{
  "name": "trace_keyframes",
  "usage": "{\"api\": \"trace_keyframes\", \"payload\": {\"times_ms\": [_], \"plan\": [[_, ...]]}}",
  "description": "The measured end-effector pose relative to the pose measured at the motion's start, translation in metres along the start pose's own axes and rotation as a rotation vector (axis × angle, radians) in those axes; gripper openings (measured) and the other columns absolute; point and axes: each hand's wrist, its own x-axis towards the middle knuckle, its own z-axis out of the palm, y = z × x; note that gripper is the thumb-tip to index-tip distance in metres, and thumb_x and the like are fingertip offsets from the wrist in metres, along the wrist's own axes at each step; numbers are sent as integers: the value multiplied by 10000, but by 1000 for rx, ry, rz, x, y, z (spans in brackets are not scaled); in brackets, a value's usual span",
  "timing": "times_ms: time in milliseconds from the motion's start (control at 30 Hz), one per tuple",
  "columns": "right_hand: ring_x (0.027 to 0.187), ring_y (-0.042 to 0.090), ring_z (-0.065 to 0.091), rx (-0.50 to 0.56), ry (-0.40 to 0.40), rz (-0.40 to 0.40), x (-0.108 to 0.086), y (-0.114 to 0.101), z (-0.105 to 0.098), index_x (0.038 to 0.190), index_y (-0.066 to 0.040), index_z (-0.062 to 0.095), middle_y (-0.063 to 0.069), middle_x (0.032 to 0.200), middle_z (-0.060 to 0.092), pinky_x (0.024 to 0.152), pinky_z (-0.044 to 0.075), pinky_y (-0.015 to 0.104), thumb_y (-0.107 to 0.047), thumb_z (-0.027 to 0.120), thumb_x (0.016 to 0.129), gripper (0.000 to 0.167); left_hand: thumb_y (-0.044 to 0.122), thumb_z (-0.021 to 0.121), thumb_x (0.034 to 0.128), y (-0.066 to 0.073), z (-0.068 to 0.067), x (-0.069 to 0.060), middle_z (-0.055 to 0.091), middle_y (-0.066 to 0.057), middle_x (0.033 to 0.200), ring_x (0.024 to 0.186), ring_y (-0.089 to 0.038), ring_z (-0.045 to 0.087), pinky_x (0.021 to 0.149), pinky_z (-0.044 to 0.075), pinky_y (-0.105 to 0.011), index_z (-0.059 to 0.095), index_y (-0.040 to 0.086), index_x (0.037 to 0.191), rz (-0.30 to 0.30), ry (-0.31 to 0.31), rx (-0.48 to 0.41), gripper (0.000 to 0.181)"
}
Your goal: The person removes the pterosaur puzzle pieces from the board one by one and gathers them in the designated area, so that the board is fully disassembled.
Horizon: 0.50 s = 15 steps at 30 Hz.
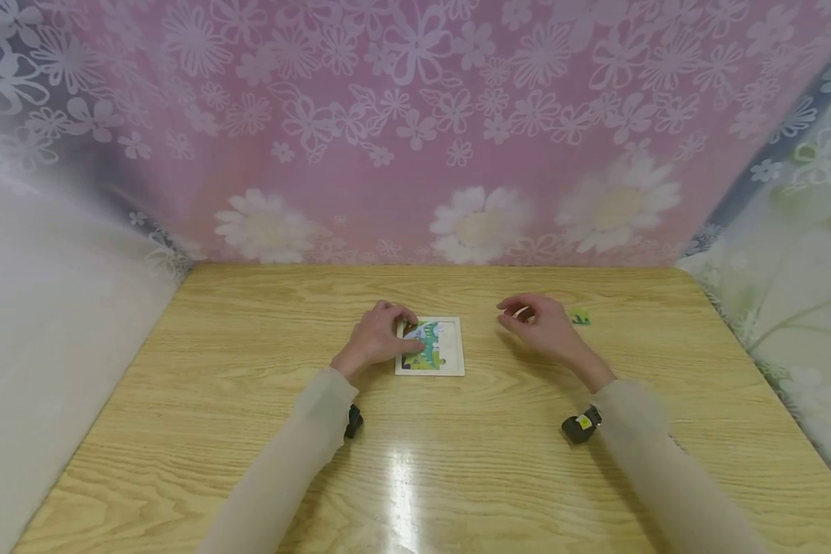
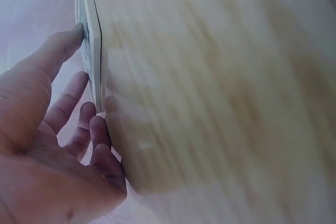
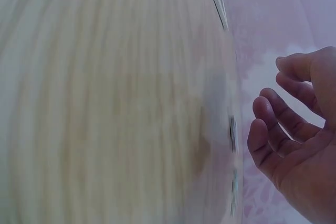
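A small jigsaw puzzle [image 1: 450, 348] in a white frame lies flat on the table, its picture showing green, teal and purple patches, with a pale bare strip at the right. My left hand [image 1: 377, 335] holds the puzzle at its left side. The left thumb [image 2: 68, 43] rests on the picture, and the curled fingers lie about the left edge. To the right, my right hand [image 1: 540, 327] hovers above the table with loosely bent fingers; I see nothing held in it. Just beyond that hand lies a green puzzle piece [image 1: 581, 315]. Another thin piece [image 3: 232, 132] shows in the right wrist view.
The wood-grain table [image 1: 249, 346] has its back edge close behind the puzzle. A pink flowered cloth [image 1: 388, 169] hangs behind it, and pale cloths hang at both sides. Each wrist wears a dark camera, such as the right camera [image 1: 579, 428].
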Motion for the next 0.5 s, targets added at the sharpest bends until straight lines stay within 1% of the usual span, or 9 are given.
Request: {"api": "trace_keyframes", "payload": {"times_ms": [300, 500], "plan": [[892, 219, 667, 52, -56, -25, 11, -21, 29, 1163, -88, 734, 86, 1033, 723, 778, 525, 351, -222, 695, 977, 232, 425, 799, 881, -2, -1, 1, 530, -86, 1369, 1195, -330, 490, 926, 426, -492, 680, 248, 1223, 17, -14, 9, 403], [901, 208, 666, 30, -87, -44, 17, -31, 43, 1150, -101, 736, 72, 1035, 723, 797, 523, 351, -240, 680, 982, 225, 438, 806, 874, -3, 0, 3, 533, -80, 1360, 1190, -322, 488, 938, 421, -484, 685, 253, 1209, 16, -17, 4, 402]]}}
